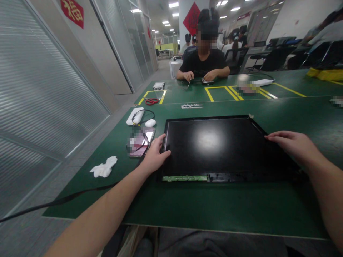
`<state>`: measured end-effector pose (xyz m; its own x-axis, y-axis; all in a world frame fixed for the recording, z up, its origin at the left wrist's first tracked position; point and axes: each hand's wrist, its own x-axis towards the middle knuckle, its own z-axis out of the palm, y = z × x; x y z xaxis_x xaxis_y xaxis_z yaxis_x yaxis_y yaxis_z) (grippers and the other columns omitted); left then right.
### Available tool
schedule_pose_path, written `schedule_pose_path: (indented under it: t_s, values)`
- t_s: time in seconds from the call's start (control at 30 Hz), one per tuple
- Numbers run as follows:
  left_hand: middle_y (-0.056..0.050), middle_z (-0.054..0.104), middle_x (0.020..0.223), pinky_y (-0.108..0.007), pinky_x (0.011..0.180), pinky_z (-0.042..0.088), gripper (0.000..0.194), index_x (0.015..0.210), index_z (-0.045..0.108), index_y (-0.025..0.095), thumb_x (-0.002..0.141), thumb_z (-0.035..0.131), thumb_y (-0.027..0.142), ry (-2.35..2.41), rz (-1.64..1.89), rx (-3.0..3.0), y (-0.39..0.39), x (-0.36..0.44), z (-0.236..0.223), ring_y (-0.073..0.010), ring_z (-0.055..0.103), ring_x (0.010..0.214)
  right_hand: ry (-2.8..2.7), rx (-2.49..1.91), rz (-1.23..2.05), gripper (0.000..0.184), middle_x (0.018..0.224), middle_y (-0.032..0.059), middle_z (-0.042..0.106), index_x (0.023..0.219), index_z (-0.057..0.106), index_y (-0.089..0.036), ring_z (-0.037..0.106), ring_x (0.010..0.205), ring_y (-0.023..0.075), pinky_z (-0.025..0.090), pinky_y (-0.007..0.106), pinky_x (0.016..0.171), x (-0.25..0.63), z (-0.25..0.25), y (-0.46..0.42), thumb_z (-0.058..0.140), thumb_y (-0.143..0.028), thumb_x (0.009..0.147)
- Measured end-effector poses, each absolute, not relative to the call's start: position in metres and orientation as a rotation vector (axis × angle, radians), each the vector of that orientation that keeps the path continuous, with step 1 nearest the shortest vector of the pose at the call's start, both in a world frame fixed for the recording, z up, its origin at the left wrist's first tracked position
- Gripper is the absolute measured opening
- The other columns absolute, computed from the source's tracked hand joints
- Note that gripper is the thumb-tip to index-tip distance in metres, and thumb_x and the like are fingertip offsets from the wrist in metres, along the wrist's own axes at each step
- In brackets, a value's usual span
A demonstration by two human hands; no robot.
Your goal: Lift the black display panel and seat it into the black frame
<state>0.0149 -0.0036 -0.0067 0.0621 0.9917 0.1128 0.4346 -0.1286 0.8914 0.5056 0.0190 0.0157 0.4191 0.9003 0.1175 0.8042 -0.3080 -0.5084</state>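
A bright office (286, 14) stretches beyond the black panel (209, 146), with a ribbed glass partition (40, 71) well to its left. Under the panel runs a dark green desk (187, 210). Across from the panel, a seated person in a dark shirt (206, 59) handles a small device (207, 82), while yellow tape lines (209, 94) mark the surface beyond the panel. The panel lies flat, glossy face up, between two bare hands: the left hand (155, 151) touches its left rim, thumb and fingers parted, though whether that grip has closed cannot be told; the right hand (293, 142) pinches its right rim, fingertips drawn nearly together. The step appears to be steadying or positioning the panel; any shift would call for an even, two-sided hold, clear of the exposed green circuit strip (184, 178) along its near edge. Left of the panel sit a pinkish phone-like slab (139, 152), a white power pack (134, 117), crumpled white tissue (104, 167) and a rounded white case (150, 123).
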Motion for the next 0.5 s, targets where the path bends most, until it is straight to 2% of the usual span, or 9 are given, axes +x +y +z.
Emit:
schedule_pose_path:
  t_s: [0.1, 0.23, 0.4, 0.5]
  values:
    - [-0.016, 0.045, 0.149, -0.052, 0.121, 0.03, 0.061, 0.138, 0.055, 0.021, 0.079, 0.069, 0.028, 1.501, 0.898, 1.866, -0.008, 0.013, -0.001, -0.0337, 0.038, 0.145, -1.352, -2.269, 0.378, 0.029, 0.091, 0.0058, 0.075, 0.08, 0.077, -0.026, 0.065, 0.088, 0.0275, 0.047, 0.04, 0.079, 0.496, 0.026, 0.018, 0.061, -0.045, 0.064]
    - [-0.016, 0.038, 0.156, -0.056, 0.121, 0.028, 0.055, 0.135, 0.058, 0.022, 0.082, 0.07, 0.033, 1.532, 0.754, 2.023, -0.014, 0.01, 0.01, -0.0366, 0.033, 0.148, -1.366, -2.272, 0.352, 0.028, 0.088, 0.0063, 0.074, 0.077, 0.076, -0.027, 0.064, 0.086, 0.0274, 0.046, 0.04, 0.077, 0.494, 0.028, 0.018, 0.059, -0.045, 0.064]
    - [-0.014, 0.045, 0.153, -0.056, 0.119, 0.032, 0.051, 0.13, 0.064, 0.025, 0.081, 0.075, 0.034, 1.37, 0.684, 2.214, -0.019, 0.008, 0.025, -0.037, 0.04, 0.143, -1.396, -2.251, 0.322, 0.03, 0.086, 0.006, 0.074, 0.079, 0.077, -0.027, 0.063, 0.08, 0.0263, 0.046, 0.039, 0.072, 0.499, 0.023, 0.019, 0.059, -0.047, 0.064]
    - [-0.013, 0.047, 0.152, -0.054, 0.118, 0.034, 0.051, 0.129, 0.065, 0.026, 0.08, 0.078, 0.032, 1.195, 0.637, 2.294, -0.022, 0.009, 0.03, -0.0355, 0.044, 0.141, -1.406, -2.273, 0.334, 0.03, 0.087, 0.0059, 0.074, 0.081, 0.077, -0.027, 0.064, 0.082, 0.0257, 0.046, 0.039, 0.074, 0.498, 0.024, 0.019, 0.059, -0.045, 0.065]
